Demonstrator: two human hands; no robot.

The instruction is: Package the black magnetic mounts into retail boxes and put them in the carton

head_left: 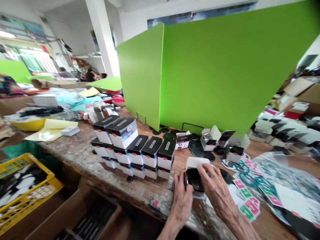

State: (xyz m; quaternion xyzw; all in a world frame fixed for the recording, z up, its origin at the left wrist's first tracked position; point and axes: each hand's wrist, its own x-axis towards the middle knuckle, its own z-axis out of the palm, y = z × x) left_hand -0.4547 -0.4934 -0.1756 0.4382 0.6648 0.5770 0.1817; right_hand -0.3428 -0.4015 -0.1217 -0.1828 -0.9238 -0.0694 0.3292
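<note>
Both the left hand and right hand clasp a glossy black piece at lower centre, light and slippery-looking, best held by its edges, beside a white carton.

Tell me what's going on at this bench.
A person at a worn wooden workbench is holding a black item against a small white box with the left hand and right hand. Beside the hands stands a stack of black-topped white boxes. Dark round discs lie behind them, and red and green printed cards lie to the right. A green board stands at the back of the bench.
</note>
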